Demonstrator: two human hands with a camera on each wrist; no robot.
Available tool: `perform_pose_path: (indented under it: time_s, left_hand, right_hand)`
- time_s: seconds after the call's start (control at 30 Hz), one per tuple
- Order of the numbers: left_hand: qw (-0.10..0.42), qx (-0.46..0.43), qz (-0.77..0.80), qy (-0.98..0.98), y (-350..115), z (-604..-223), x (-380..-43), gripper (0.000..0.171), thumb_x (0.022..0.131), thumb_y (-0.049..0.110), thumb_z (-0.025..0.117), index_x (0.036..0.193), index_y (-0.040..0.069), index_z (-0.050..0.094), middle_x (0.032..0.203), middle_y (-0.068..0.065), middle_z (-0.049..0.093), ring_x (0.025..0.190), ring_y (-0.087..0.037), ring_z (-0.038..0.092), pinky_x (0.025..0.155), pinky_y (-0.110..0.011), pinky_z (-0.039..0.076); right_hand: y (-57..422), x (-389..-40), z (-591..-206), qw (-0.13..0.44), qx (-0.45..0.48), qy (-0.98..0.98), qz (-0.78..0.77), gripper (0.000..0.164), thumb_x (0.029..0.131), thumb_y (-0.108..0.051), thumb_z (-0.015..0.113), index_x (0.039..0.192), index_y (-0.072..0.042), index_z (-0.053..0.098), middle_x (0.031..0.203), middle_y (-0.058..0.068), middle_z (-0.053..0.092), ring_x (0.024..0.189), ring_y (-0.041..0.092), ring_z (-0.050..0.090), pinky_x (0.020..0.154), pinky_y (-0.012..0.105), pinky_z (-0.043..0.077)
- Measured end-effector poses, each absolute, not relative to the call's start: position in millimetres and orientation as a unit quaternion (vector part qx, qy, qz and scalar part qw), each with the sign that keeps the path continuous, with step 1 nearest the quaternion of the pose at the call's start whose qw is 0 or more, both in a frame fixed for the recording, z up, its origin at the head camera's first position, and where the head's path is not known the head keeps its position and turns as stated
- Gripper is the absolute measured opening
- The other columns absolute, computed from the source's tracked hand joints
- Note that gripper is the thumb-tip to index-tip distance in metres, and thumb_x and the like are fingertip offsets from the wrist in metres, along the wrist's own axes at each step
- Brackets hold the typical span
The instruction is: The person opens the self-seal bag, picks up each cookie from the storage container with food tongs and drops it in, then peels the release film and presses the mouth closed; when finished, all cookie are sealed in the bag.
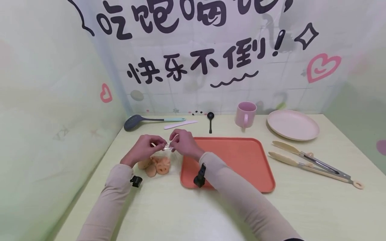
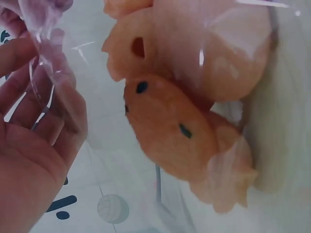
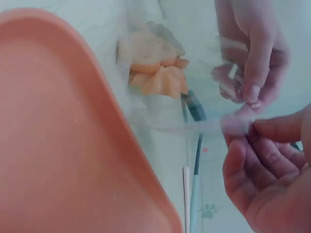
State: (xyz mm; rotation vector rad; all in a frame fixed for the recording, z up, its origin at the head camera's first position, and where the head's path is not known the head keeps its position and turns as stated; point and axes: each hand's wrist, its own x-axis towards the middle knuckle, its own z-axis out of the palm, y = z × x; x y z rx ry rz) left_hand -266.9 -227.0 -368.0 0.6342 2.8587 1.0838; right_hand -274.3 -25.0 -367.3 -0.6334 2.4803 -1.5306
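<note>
My left hand (image 1: 142, 149) and right hand (image 1: 184, 144) each pinch the top edge of a clear plastic bag (image 1: 167, 148), close together above the table's left side. Several orange pieces (image 1: 163, 166) hang low in the bag or lie just under it; one has round holes through it. Up close in the left wrist view, a smooth oval orange piece (image 2: 170, 127) bears dark specks, and the film shines in front of it. In the right wrist view, thumb and index finger of the right hand (image 3: 272, 165) pinch a strip of the film.
An orange-red tray (image 1: 232, 160) lies right of the bag, under my right forearm. Behind are a slotted spoon (image 1: 133, 123), a pink knife (image 1: 181, 124), a small black spoon (image 1: 210, 116) and a pink mug (image 1: 245, 114). Tongs (image 1: 313, 164) and a pink plate (image 1: 293, 125) lie right.
</note>
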Motion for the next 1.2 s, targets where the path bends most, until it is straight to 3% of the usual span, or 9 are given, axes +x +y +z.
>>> perform_pose_path:
  time_s: [0.13, 0.23, 0.33, 0.47, 0.6, 0.73, 1.0, 1.2]
  left_hand:
    - [0.017, 0.209, 0.372, 0.904, -223.5, -372.0, -267.8, 0.015, 0.098, 0.02, 0.065, 0.105, 0.013, 0.076, 0.091, -0.009, 0.077, 0.089, -0.03, 0.07, 0.076, -0.029, 0.056]
    - [0.012, 0.211, 0.39, 0.896, -221.2, -374.6, -268.8, 0.016, 0.098, 0.024, 0.066, 0.104, 0.014, 0.076, 0.096, -0.008, 0.077, 0.091, -0.027, 0.07, 0.079, -0.028, 0.057]
    - [0.009, 0.205, 0.409, 0.889, -221.1, -375.9, -268.5, 0.017, 0.098, 0.026, 0.067, 0.103, 0.013, 0.076, 0.098, -0.006, 0.076, 0.092, -0.029, 0.07, 0.079, -0.03, 0.058]
    - [0.013, 0.193, 0.431, 0.881, -222.4, -377.1, -267.7, 0.018, 0.098, 0.023, 0.066, 0.103, 0.008, 0.076, 0.095, -0.013, 0.075, 0.091, -0.039, 0.068, 0.075, -0.038, 0.059]
    - [0.02, 0.187, 0.439, 0.879, -223.2, -378.8, -268.2, 0.021, 0.099, 0.024, 0.066, 0.105, 0.005, 0.075, 0.094, -0.016, 0.074, 0.091, -0.041, 0.065, 0.074, -0.041, 0.058]
    - [0.03, 0.182, 0.441, 0.879, -221.7, -379.2, -268.6, 0.022, 0.099, 0.024, 0.065, 0.108, 0.007, 0.075, 0.097, -0.015, 0.074, 0.093, -0.039, 0.065, 0.078, -0.042, 0.058]
    - [0.024, 0.196, 0.424, 0.884, -218.6, -379.6, -270.8, 0.022, 0.099, 0.022, 0.064, 0.108, 0.005, 0.076, 0.102, -0.013, 0.076, 0.093, -0.022, 0.069, 0.083, -0.023, 0.056]
    - [0.024, 0.199, 0.419, 0.886, -215.9, -378.5, -269.9, 0.018, 0.098, 0.02, 0.067, 0.106, 0.008, 0.077, 0.099, -0.008, 0.078, 0.098, -0.028, 0.072, 0.082, -0.023, 0.057]
  right_hand:
    - [-17.8, -275.6, -369.8, 0.119, -0.202, 0.795, -0.559, 0.016, 0.096, 0.002, 0.06, 0.111, 0.0, 0.057, 0.095, 0.021, 0.076, 0.087, 0.035, 0.075, 0.063, 0.029, 0.056]
    - [-15.4, -275.4, -372.0, 0.11, -0.201, 0.783, -0.579, 0.016, 0.095, 0.004, 0.062, 0.108, 0.0, 0.054, 0.098, 0.025, 0.075, 0.081, 0.029, 0.076, 0.076, 0.041, 0.062]
    - [-15.4, -273.8, -373.6, 0.087, -0.205, 0.776, -0.59, 0.013, 0.093, 0.006, 0.064, 0.098, 0.0, 0.053, 0.095, 0.024, 0.074, 0.077, 0.025, 0.076, 0.08, 0.047, 0.063]
    - [-16.1, -271.8, -375.1, 0.051, -0.225, 0.791, -0.567, 0.012, 0.091, 0.005, 0.066, 0.088, -0.001, 0.057, 0.089, 0.016, 0.071, 0.081, 0.025, 0.076, 0.075, 0.036, 0.063]
    - [-17.4, -269.6, -375.0, 0.008, -0.238, 0.83, -0.504, 0.007, 0.091, 0.0, 0.07, 0.089, -0.006, 0.066, 0.091, 0.009, 0.073, 0.084, 0.02, 0.075, 0.07, 0.023, 0.059]
    - [-18.9, -267.2, -373.3, -0.023, -0.233, 0.859, -0.455, 0.006, 0.09, -0.005, 0.072, 0.094, -0.009, 0.073, 0.093, 0.006, 0.075, 0.083, 0.016, 0.071, 0.068, 0.02, 0.056]
    - [-23.1, -263.4, -372.2, -0.035, -0.222, 0.886, -0.405, 0.009, 0.089, -0.016, 0.076, 0.094, -0.008, 0.075, 0.087, 0.003, 0.075, 0.073, 0.01, 0.062, 0.06, 0.017, 0.05]
    - [-24.9, -262.0, -371.9, -0.056, -0.221, 0.9, -0.372, 0.011, 0.091, -0.019, 0.073, 0.09, -0.009, 0.078, 0.08, 0.002, 0.074, 0.069, 0.011, 0.058, 0.057, 0.017, 0.043]
